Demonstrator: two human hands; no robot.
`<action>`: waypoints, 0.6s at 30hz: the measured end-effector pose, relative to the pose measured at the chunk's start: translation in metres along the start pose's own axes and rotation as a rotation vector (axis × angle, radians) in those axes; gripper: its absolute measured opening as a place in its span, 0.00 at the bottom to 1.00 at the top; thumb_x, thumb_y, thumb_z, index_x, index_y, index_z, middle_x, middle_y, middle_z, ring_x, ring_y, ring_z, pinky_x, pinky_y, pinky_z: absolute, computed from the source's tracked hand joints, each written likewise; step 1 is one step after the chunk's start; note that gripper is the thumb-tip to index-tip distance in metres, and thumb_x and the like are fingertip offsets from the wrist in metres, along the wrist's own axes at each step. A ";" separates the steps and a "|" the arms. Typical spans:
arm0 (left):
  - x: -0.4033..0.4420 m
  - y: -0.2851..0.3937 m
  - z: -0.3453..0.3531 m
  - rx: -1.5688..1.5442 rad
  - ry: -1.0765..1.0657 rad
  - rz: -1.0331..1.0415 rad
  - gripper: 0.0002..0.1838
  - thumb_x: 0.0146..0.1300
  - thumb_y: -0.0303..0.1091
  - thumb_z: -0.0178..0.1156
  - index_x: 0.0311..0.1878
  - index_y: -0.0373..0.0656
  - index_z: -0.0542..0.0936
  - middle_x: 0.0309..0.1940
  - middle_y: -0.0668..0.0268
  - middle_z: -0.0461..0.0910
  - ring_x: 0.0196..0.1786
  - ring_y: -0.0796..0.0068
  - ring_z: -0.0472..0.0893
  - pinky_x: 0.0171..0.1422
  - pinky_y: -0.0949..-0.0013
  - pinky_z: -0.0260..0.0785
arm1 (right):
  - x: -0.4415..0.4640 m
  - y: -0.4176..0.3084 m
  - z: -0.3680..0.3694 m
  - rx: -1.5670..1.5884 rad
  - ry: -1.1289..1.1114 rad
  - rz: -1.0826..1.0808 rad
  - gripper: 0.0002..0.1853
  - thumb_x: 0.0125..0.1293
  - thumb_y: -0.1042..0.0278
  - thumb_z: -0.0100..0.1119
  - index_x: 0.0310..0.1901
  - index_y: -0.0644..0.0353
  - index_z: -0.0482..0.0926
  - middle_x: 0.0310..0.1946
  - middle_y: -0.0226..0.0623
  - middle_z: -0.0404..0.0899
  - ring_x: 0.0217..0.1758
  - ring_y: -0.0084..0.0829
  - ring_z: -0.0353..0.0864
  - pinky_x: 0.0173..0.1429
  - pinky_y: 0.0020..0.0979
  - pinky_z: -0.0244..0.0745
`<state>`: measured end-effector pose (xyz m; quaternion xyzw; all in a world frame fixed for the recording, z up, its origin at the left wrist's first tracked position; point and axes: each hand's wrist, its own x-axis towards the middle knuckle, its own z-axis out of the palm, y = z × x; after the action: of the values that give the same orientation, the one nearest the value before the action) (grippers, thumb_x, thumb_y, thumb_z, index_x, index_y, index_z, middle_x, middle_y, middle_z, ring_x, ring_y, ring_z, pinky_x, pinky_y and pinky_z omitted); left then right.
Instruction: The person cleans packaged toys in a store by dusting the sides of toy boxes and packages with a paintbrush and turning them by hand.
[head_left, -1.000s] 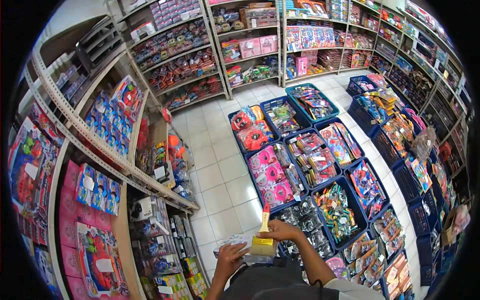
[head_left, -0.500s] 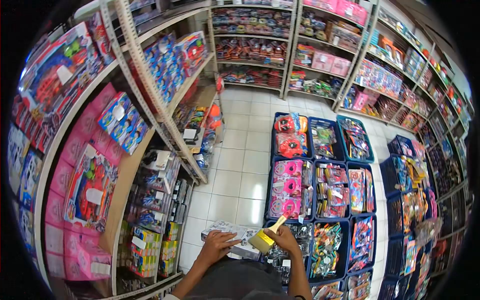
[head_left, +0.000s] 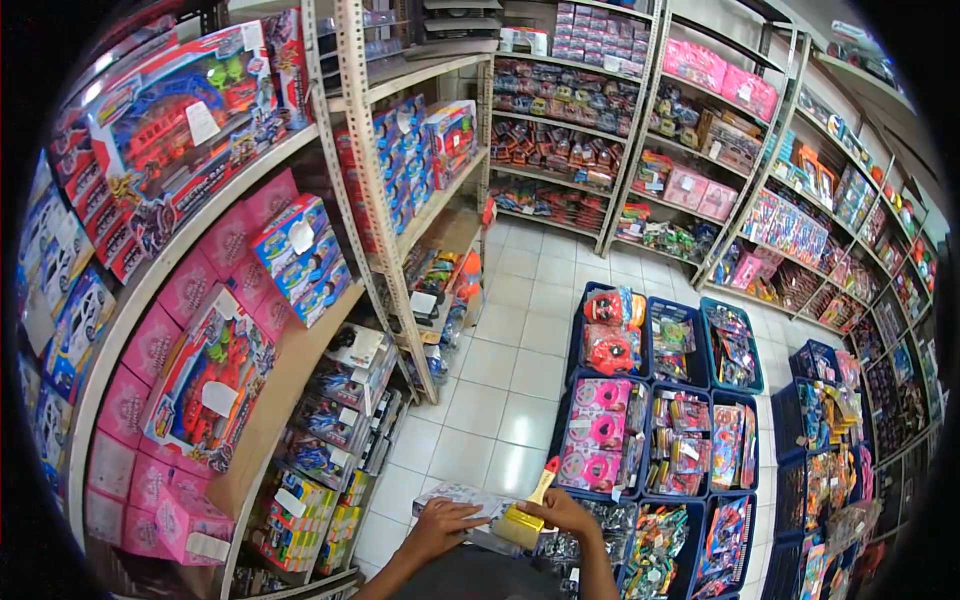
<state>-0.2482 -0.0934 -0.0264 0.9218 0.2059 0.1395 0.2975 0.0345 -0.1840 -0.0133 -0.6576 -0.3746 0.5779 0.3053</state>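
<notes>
A paintbrush (head_left: 523,522) with a pale bristle head, a yellow band and a red-tipped handle is in my right hand (head_left: 566,514), its fingers closed round it near the band. The bristles point down and left, against or just over the right part of a boxed item (head_left: 450,494) with a grey and white print. My left hand (head_left: 441,527) lies on top of that box with its fingers spread. The box is close in front of my body, and its lower side is partly hidden by my hands.
Shelves with pink boxes (head_left: 138,352) and toy packs rise at the left. Blue baskets (head_left: 648,378) of packaged toys stand on the tiled floor (head_left: 478,408) at the right, with more baskets (head_left: 788,465) beyond. Tall shelving (head_left: 608,215) lines the back.
The view has swung left, so shelves and baskets sit further right. The brush has gone from upright to slanted, bristles down-left. My left hand has flattened onto the box top.
</notes>
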 end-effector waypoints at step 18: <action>-0.023 -0.104 -0.065 0.051 0.152 -0.013 0.31 0.46 0.32 0.70 0.58 0.64 0.82 0.61 0.72 0.79 0.61 0.73 0.77 0.65 0.59 0.59 | 0.092 -0.103 0.068 -0.159 -0.125 0.037 0.31 0.59 0.40 0.68 0.41 0.67 0.83 0.27 0.36 0.83 0.27 0.23 0.80 0.29 0.25 0.74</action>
<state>-0.3236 0.0047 -0.0420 0.9144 0.2375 0.2018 0.2582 -0.0428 -0.0533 0.0141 -0.6492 -0.4254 0.5918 0.2177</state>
